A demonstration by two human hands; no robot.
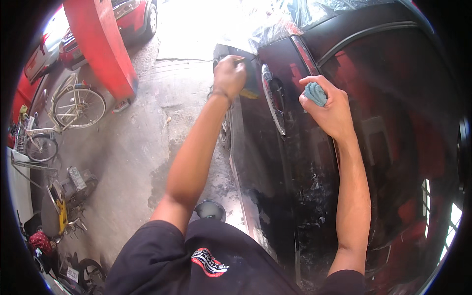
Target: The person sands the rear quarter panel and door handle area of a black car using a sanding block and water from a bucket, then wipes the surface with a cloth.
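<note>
Along the dark car body (265,162) both my arms reach forward. My left hand (230,77) is closed at the car's side edge, slightly blurred. A thin yellow-orange piece (239,59) sticks out by its fingers; its kind is unclear. A yellowish patch shows on the glossy panel beside that hand. Over the panel to the right, my right hand (334,105) is closed around a crumpled blue-green cloth (315,94). Between the two hands lies a door handle (273,100) with a shiny trim. Whitish wet-looking smears mark the dark surface nearer me.
A round bowl (210,210) sits on the concrete floor (142,132) close to my body. Leftward stand a red pillar (101,44), a white bicycle (73,105), a yellow-and-black motorcycle (60,211) and a red car (135,19). Clear plastic sheeting (280,22) covers the car's far part.
</note>
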